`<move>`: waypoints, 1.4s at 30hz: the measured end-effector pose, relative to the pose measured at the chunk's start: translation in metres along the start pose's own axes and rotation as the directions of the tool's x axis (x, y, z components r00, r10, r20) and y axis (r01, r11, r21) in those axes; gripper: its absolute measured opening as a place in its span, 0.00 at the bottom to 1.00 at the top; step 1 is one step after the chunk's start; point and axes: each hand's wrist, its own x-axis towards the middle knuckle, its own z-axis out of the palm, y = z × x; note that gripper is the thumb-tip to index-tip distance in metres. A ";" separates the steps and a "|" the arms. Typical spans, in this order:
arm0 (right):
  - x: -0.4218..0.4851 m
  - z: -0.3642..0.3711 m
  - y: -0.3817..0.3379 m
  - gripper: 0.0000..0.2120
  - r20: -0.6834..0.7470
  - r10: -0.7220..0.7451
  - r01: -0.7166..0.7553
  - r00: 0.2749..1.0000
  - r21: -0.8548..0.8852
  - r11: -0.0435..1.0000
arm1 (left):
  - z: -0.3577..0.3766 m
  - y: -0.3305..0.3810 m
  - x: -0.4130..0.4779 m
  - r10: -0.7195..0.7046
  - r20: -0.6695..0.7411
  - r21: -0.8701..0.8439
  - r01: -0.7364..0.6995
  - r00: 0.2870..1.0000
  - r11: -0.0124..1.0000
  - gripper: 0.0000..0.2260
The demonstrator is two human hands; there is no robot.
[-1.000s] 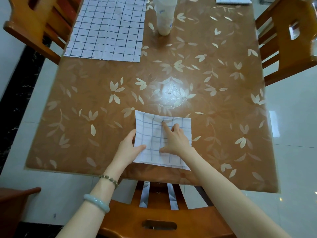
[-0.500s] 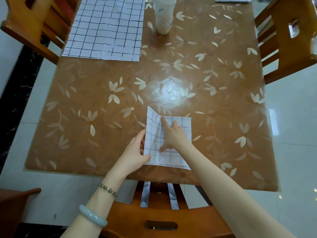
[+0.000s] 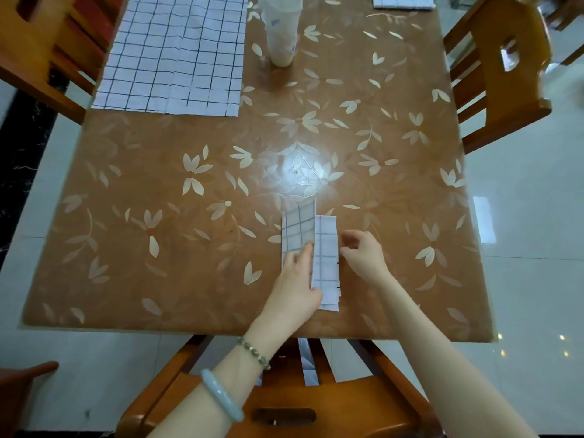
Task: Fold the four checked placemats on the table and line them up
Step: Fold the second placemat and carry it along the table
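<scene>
A small folded checked placemat (image 3: 327, 263) lies near the table's front edge. Its left flap stands lifted and leans over toward the right. My left hand (image 3: 295, 281) holds that flap, fingers along its outer face. My right hand (image 3: 363, 254) hovers at the placemat's right edge with fingers loosely curled and nothing in them. A second checked placemat (image 3: 177, 55) lies spread flat at the far left. A third, folded one (image 3: 401, 1) shows partly at the far right edge of the view.
A translucent plastic cup (image 3: 282, 30) stands at the far middle of the brown leaf-patterned table (image 3: 158, 216). Wooden chairs stand at the left (image 3: 41, 42), the right (image 3: 502, 74) and in front of me (image 3: 284, 406). Checked cloth (image 3: 308, 365) shows between the near chair's slats.
My left hand has lifted the placemat's left half and swung it rightward over the rest. My right hand has come off the placemat's middle and moved to its right edge.
</scene>
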 end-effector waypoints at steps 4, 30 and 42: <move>0.004 -0.004 -0.004 0.22 0.068 0.070 -0.081 0.995 0.190 0.978 | 0.029 0.009 0.014 0.000 0.057 0.132 -0.008 0.998 0.991 0.35; 0.009 0.052 0.017 0.26 0.108 -0.548 0.494 0.830 -0.598 0.631 | -0.002 -0.091 0.082 0.328 -0.044 0.760 -0.182 0.944 0.624 0.28; 0.023 0.049 0.032 0.32 0.200 -0.443 0.448 0.874 -0.685 0.575 | 0.005 -0.101 0.086 0.291 -0.033 0.790 -0.153 0.956 0.593 0.30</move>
